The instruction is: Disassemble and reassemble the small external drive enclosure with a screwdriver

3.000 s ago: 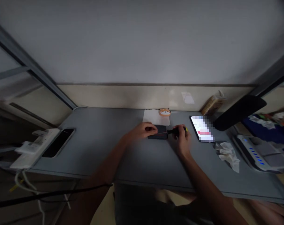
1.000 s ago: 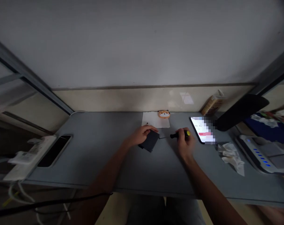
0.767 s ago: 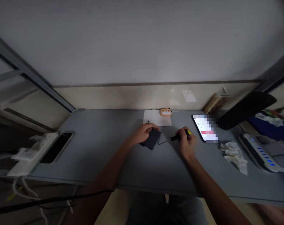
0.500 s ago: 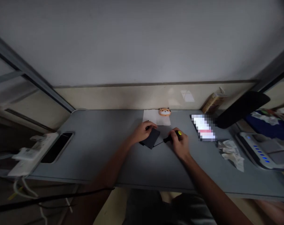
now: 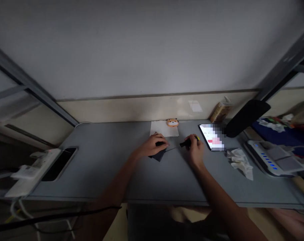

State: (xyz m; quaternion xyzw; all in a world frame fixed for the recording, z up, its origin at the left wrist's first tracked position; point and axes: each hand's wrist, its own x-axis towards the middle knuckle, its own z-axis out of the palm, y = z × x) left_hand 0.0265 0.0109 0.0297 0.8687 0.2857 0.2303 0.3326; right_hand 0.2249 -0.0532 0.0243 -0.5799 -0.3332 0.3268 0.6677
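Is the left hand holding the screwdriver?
No, the right hand grips the black-handled screwdriver, while the left hand rests on a dark flat case.

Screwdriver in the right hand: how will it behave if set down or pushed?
Probably rolls: the black handle of the screwdriver, held in the right hand, looks round, so it could travel on the flat grey desk. It likely feels light. The thin shaft looks stiff, though a hard sideways push could perhaps bend it.

Before you, grey table (image 5: 96, 177), white paper sheet (image 5: 162, 129) at rear centre, orange animal figure (image 5: 173, 123) at its rear edge, dark flat case (image 5: 158, 155) at centre, lit smartphone (image 5: 211, 137) at right, crumpled tissue (image 5: 239, 166) beside it, black smartphone (image 5: 59, 164) at left.
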